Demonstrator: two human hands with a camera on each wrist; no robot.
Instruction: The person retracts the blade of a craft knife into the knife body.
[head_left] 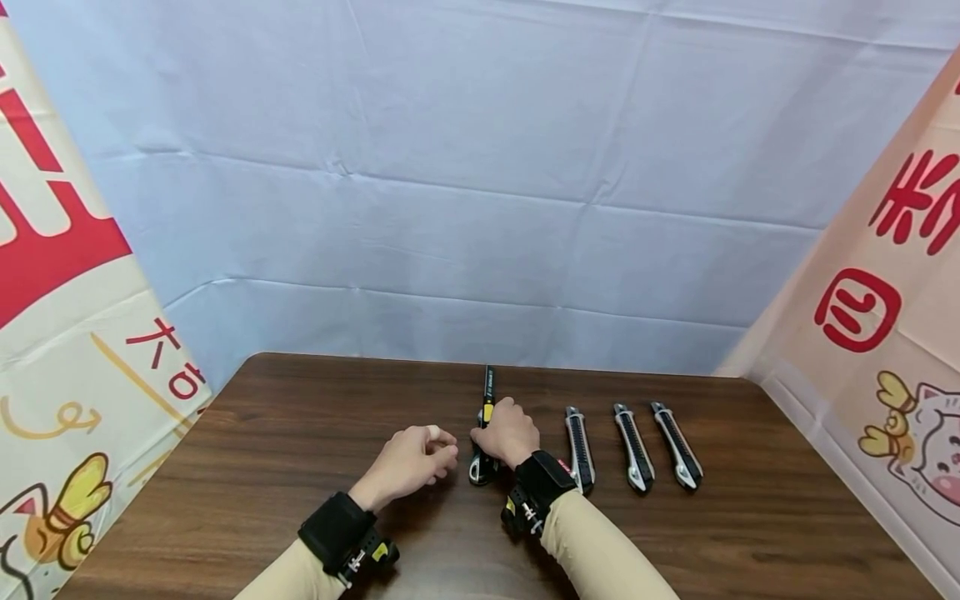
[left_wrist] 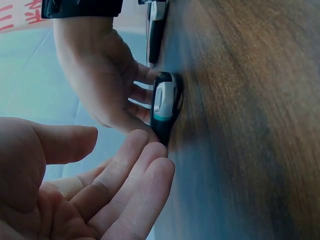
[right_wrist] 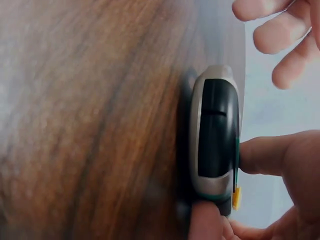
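Note:
A black utility knife (head_left: 487,398) with a yellow slider lies on the brown wooden table (head_left: 285,417), pointing away from me. My right hand (head_left: 506,433) grips its handle from above, fingers curled round it. The right wrist view shows the knife's silver and black butt end (right_wrist: 215,135) pinched between thumb and finger. In the left wrist view the same knife (left_wrist: 164,105) is held by the right hand (left_wrist: 100,75). My left hand (head_left: 415,458) rests just left of it, holding nothing. Its relaxed fingers (left_wrist: 125,185) reach close to the knife's butt end.
Three more utility knives (head_left: 580,437) (head_left: 634,435) (head_left: 677,433) lie side by side to the right of my right hand. A pale blue cloth (head_left: 480,208) hangs behind the table. Printed banners (head_left: 67,317) (head_left: 885,317) close in both sides.

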